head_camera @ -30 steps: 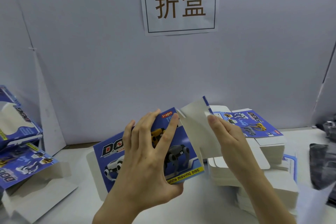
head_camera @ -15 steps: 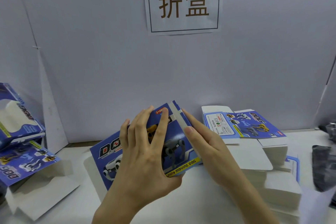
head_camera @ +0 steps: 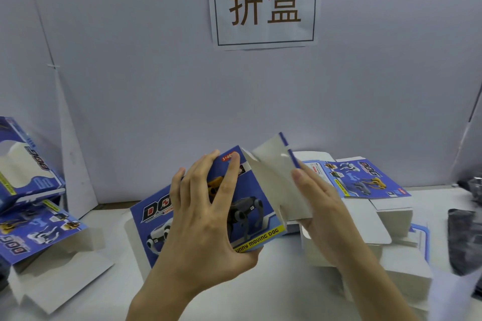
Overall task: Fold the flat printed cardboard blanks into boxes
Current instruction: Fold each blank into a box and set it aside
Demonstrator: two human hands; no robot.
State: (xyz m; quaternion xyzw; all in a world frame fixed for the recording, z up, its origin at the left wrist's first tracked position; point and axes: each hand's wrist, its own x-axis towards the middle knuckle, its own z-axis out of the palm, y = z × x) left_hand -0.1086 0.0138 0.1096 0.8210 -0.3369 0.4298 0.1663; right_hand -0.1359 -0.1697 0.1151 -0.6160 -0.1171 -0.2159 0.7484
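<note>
A blue printed box blank (head_camera: 247,214) with robot-dog pictures is held tilted above the white table (head_camera: 273,284). My left hand (head_camera: 203,219) grips it, fingers spread over the printed front and thumb under its lower edge. A white side flap (head_camera: 271,180) with a blue edge stands out from the blank's right end. My right hand (head_camera: 326,214) lies against that flap's right side with straight fingers; its thumb is hidden. A stack of flat blanks (head_camera: 365,180) sits just behind my right hand.
Two folded blue boxes (head_camera: 28,172) (head_camera: 39,229) lie at the left edge. White undersides of more blanks (head_camera: 396,219) spread at the right. A dark object (head_camera: 464,237) sits at the far right. A grey wall with a paper sign (head_camera: 264,4) closes off the back.
Half a second ago my right hand pressed the flap flat against the blank's end. Now the flap stands open again and my right hand is further right.
</note>
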